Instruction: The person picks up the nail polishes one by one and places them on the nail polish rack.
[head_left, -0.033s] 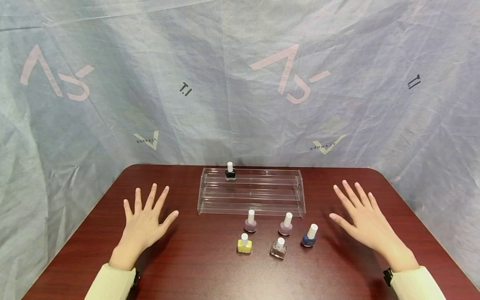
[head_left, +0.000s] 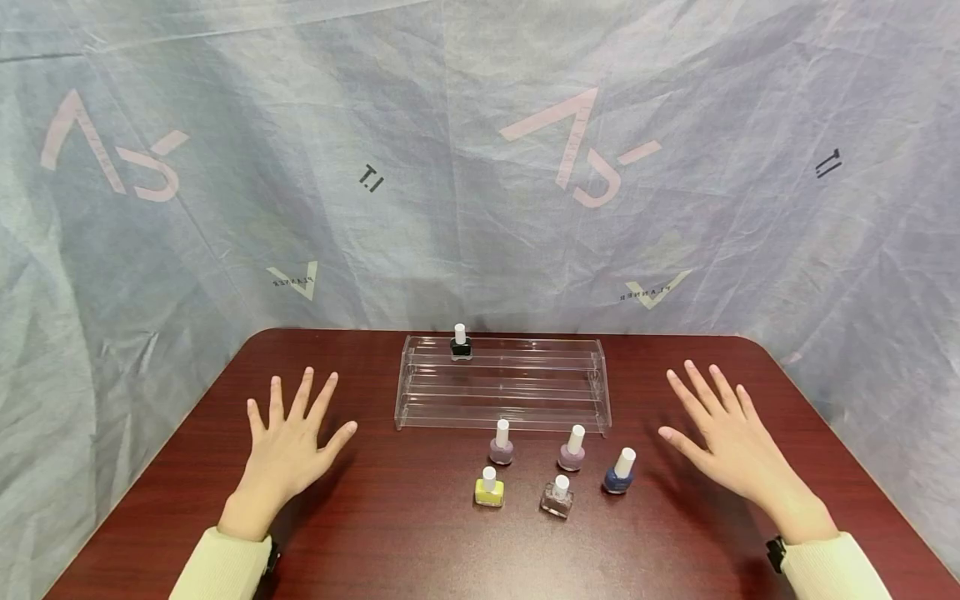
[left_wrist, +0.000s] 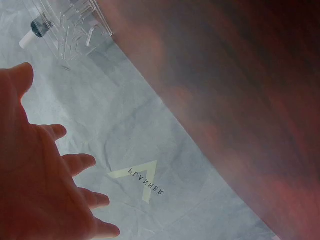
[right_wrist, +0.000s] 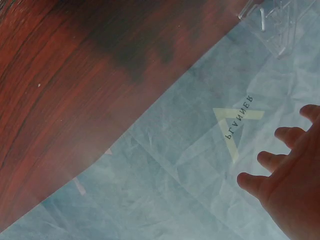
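My left hand (head_left: 283,454) is spread over the left side of the table, fingers straight, holding nothing. On the right, my right hand (head_left: 738,450) is spread the same way, nearest to a dark blue nail polish bottle (head_left: 618,479). Between the hands stand two mauve nail polish bottles (head_left: 501,451), a yellow nail polish bottle (head_left: 490,492) and a glittery brown nail polish bottle (head_left: 557,500). Behind them is a clear tiered display rack (head_left: 502,387). A black nail polish bottle (head_left: 461,347) stands upright on its top tier, left of the middle.
The dark red wooden table (head_left: 420,542) has rounded far corners. A grey printed cloth (head_left: 450,208) hangs behind it and along both sides. Each wrist wears a black strap (head_left: 777,552) below a pale sleeve (head_left: 836,571).
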